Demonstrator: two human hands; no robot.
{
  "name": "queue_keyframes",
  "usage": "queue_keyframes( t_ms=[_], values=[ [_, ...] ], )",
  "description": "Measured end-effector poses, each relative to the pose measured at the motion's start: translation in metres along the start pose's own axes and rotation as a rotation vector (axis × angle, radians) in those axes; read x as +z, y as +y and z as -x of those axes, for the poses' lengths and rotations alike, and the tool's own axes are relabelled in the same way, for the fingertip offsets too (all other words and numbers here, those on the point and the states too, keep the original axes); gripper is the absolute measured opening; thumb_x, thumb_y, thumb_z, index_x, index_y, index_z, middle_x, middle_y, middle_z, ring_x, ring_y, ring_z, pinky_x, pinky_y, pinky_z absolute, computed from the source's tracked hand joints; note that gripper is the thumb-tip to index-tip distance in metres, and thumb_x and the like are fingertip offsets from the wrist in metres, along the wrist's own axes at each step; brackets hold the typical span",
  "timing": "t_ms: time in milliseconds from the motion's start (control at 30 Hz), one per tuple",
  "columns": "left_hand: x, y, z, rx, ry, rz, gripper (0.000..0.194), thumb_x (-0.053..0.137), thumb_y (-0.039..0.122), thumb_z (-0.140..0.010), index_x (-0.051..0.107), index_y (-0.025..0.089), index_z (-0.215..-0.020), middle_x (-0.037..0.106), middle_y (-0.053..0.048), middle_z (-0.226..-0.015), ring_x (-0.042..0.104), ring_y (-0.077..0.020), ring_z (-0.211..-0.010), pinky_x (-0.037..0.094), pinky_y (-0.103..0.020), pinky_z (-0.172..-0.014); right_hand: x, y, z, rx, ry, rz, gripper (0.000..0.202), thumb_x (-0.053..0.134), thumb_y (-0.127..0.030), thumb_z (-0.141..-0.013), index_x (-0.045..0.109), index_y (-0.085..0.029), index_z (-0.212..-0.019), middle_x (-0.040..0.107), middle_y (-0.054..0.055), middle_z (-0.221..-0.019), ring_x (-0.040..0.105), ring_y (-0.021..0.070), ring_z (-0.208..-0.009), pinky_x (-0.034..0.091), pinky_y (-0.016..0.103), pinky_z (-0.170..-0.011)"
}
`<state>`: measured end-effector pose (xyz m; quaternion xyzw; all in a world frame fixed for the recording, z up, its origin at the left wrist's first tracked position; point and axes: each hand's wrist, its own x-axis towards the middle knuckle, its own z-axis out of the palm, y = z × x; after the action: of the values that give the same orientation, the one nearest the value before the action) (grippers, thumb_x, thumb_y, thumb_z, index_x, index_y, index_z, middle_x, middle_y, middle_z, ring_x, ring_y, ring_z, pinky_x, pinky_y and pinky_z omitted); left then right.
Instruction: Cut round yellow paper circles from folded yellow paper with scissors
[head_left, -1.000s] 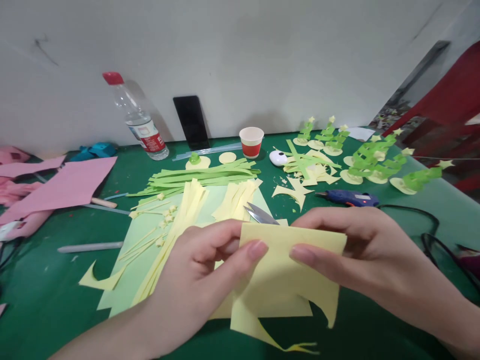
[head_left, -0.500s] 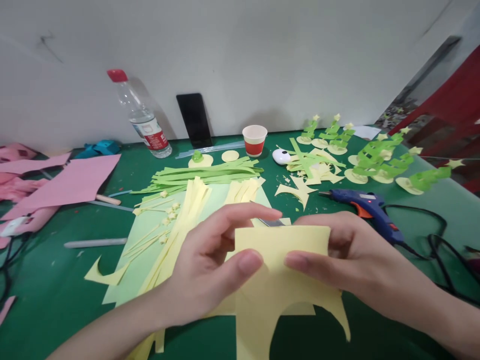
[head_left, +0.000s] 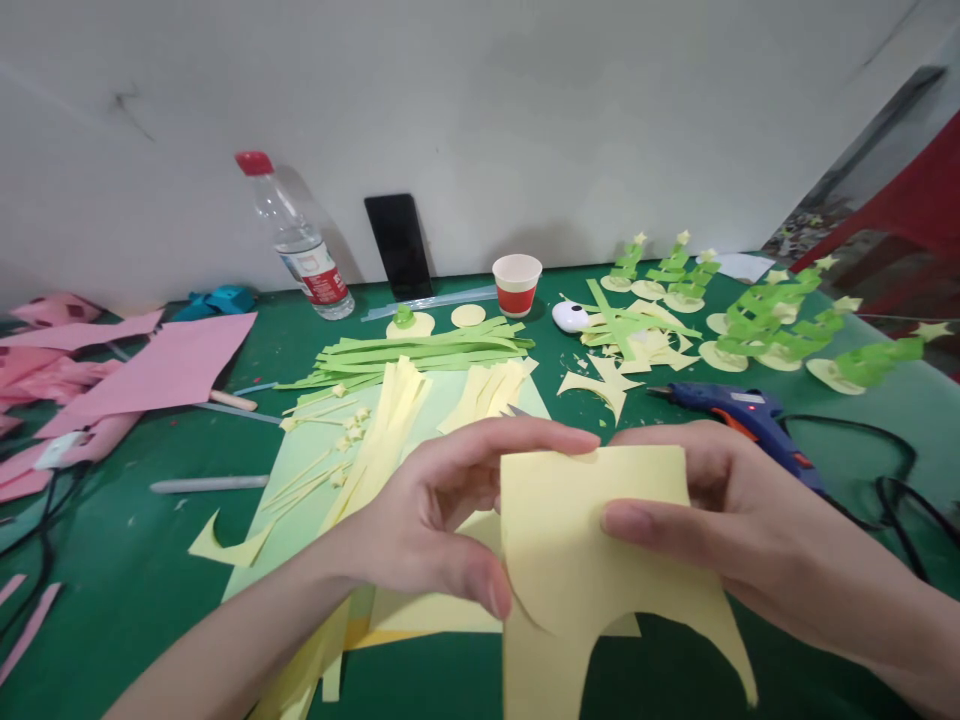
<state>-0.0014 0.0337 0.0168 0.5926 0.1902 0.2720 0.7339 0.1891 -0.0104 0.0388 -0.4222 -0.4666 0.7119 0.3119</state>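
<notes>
A pale yellow sheet of paper with curved cut-outs along its lower edge is held up in front of me. My right hand grips it at the upper right, thumb on the front and fingers behind. My left hand has its index finger along the top edge and its thumb at the left edge, where a curved line or edge shows. Behind the left index finger a pointed grey metal tip pokes out; the rest is hidden. Below lie yellow paper strips on a light green sheet.
Green strips, yellow scraps and a paper cup lie beyond my hands. A blue glue gun with a black cord sits right, near green spiral star ornaments. Left are a bottle, phone and pink paper.
The left thumb has slid from the paper's front down to its left edge, and the left index finger now reaches the top edge. The metal blade is more hidden. The view has shifted slightly.
</notes>
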Motion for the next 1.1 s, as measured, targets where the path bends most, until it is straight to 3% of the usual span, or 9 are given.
queue_keyframes(
  t_ms=[133,267,400,533,733,900,1100],
  values=[
    [0.0013,-0.0001,-0.0004,0.002,0.003,0.040,0.049,0.079,0.036,-0.055,0.064,0.031,-0.102,0.058,-0.003,-0.108,0.060,-0.0154,-0.070,0.053,-0.021,-0.057,-0.0002,0.0010,0.0007,-0.011,0.009,0.037,0.012,0.066,-0.029,-0.072,0.059,-0.021,-0.067,0.049,-0.003,-0.061,0.042,0.0047,-0.050,0.037,0.010,-0.042],
    [0.0019,0.0005,-0.0014,0.017,-0.042,0.042,0.051,0.081,0.025,-0.055,0.064,0.038,-0.101,0.058,0.002,-0.100,0.060,-0.0133,-0.072,0.052,-0.019,-0.060,-0.0004,0.0027,0.0024,-0.026,0.027,0.099,0.016,0.062,-0.036,-0.075,0.060,-0.022,-0.067,0.049,-0.002,-0.061,0.044,0.0061,-0.050,0.038,0.012,-0.041],
    [0.0020,0.0021,-0.0017,0.016,-0.080,0.062,0.046,0.078,0.025,-0.059,0.064,0.036,-0.101,0.061,0.002,-0.085,0.061,-0.0145,-0.072,0.051,-0.018,-0.057,0.0003,0.0014,0.0032,0.011,0.031,0.101,0.019,0.062,-0.037,-0.074,0.059,-0.021,-0.067,0.048,-0.002,-0.061,0.043,0.0060,-0.049,0.036,0.012,-0.040],
    [0.0025,0.0036,-0.0020,0.015,-0.083,0.045,0.054,0.081,0.018,-0.054,0.064,0.037,-0.102,0.062,0.002,-0.084,0.061,-0.0155,-0.075,0.051,-0.018,-0.059,0.0012,-0.0006,0.0034,0.034,0.000,0.059,0.017,0.065,-0.032,-0.073,0.057,-0.019,-0.066,0.045,-0.004,-0.059,0.040,0.0046,-0.050,0.033,0.010,-0.041],
    [0.0025,0.0056,-0.0026,-0.023,0.013,-0.068,0.044,0.077,0.041,-0.056,0.065,0.028,-0.096,0.059,-0.004,-0.097,0.059,-0.0255,-0.089,0.053,-0.027,-0.066,0.0006,-0.0003,0.0040,0.033,0.016,0.042,0.016,0.067,-0.029,-0.070,0.057,-0.017,-0.066,0.046,-0.004,-0.058,0.041,0.0046,-0.049,0.034,0.010,-0.040],
    [0.0021,0.0055,-0.0015,-0.014,-0.029,-0.020,0.036,0.072,0.041,-0.064,0.064,0.031,-0.098,0.058,-0.002,-0.096,0.060,-0.0159,-0.071,0.051,-0.022,-0.059,0.0000,-0.0005,0.0037,0.049,0.035,0.041,0.014,0.067,-0.027,-0.070,0.058,-0.017,-0.066,0.048,-0.004,-0.060,0.042,0.0038,-0.050,0.035,0.008,-0.041],
    [0.0014,0.0047,-0.0013,-0.019,-0.009,-0.059,0.040,0.072,0.045,-0.062,0.064,0.029,-0.098,0.059,-0.003,-0.097,0.060,-0.0165,-0.069,0.051,-0.023,-0.057,0.0010,-0.0007,0.0028,0.049,0.027,0.004,0.013,0.068,-0.023,-0.067,0.057,-0.016,-0.065,0.046,-0.004,-0.058,0.042,0.0044,-0.049,0.035,0.009,-0.040]
  ],
)
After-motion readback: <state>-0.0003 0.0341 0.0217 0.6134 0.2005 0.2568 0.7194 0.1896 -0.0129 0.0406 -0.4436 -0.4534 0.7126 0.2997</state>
